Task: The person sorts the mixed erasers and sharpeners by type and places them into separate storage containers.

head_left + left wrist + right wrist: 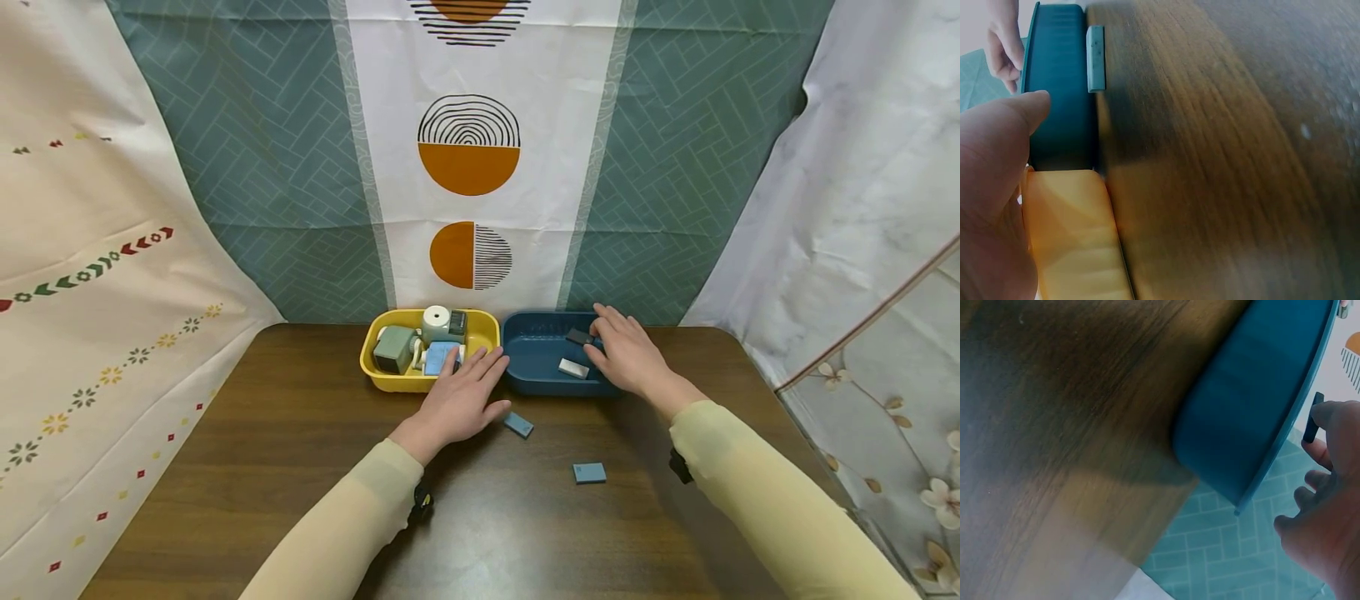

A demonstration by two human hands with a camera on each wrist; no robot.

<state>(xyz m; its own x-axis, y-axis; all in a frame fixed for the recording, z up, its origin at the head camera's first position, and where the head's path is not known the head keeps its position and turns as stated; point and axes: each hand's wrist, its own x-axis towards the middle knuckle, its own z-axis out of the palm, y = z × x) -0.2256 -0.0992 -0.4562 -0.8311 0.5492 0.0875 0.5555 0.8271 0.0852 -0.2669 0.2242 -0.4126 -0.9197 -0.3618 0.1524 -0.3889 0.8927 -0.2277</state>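
Dark block (578,337) in right hand (628,354), long axis mostly left-to-right

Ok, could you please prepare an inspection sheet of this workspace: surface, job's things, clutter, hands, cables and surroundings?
Surface: brown wood-grain table, glossy near the viewer.
Job's things: black rectangular block, held; white block inside blue tray; two light-blue blocks on the table.
Clutter: green, white and blue items inside yellow tray.
Left hand: fingers extended by the yellow tray's right end; contact unclear.
Right hand: pinches the black rectangular block.
Cables: nothing seen.
Surroundings: patterned fabric behind and at both sides.
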